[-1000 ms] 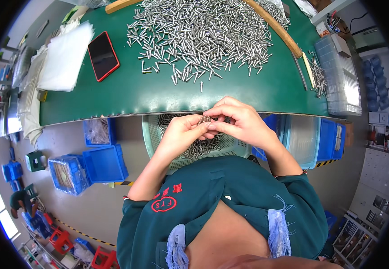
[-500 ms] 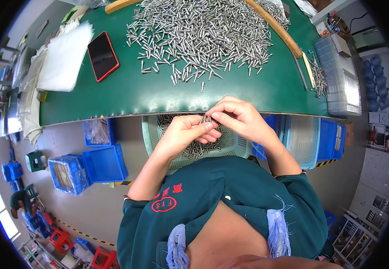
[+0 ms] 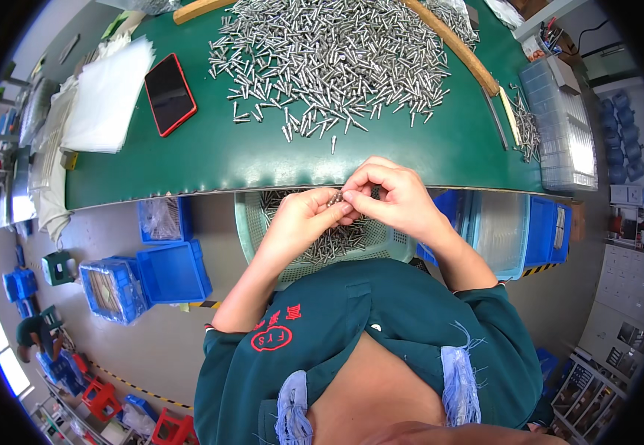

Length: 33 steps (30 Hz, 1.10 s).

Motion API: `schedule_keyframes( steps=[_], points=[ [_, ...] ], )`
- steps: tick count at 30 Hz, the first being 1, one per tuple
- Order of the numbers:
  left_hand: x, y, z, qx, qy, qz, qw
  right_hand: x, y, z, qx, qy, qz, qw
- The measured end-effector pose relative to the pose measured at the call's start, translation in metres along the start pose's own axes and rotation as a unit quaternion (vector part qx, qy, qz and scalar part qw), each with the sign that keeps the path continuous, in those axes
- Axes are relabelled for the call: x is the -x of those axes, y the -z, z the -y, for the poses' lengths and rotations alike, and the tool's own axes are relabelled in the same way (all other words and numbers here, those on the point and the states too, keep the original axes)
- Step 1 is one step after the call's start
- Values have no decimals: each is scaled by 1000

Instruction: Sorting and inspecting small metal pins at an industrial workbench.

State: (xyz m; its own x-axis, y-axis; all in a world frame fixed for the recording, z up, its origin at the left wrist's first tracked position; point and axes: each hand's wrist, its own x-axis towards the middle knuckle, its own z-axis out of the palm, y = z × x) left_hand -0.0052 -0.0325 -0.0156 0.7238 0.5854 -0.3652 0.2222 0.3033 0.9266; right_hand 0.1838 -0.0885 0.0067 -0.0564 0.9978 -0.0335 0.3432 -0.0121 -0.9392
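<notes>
Together, the left hand [image 3: 303, 221] and right hand [image 3: 395, 194] pinch one small metal pin [image 3: 334, 198] above the pale basket [image 3: 251, 222], beneath the green tabletop's [image 3: 211, 159] edge.

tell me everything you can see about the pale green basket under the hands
The pale green basket is a perforated, plastic-looking tub with slotted walls and a rounded rim. It sits just below the near edge of the green table, against the person's lap. Inside lies a layer of small silvery metal pins. The left hand and right hand meet above it, pinching a small metal piece between their fingertips; whether they touch the basket cannot be told.
</notes>
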Motion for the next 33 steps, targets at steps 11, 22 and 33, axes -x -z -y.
schedule_keyframes(
  steps=[11,22,33],
  points=[
    [-3,1,-13,67,-51,-12,996,-5,-6,-6,-196,-22,-41,979],
    [8,7,0,49,-35,-29,998,-84,113,-44,-359,-39,-269,893],
    [10,11,3,52,-31,-39,997,-71,109,5,-194,6,-96,976]
  ],
)
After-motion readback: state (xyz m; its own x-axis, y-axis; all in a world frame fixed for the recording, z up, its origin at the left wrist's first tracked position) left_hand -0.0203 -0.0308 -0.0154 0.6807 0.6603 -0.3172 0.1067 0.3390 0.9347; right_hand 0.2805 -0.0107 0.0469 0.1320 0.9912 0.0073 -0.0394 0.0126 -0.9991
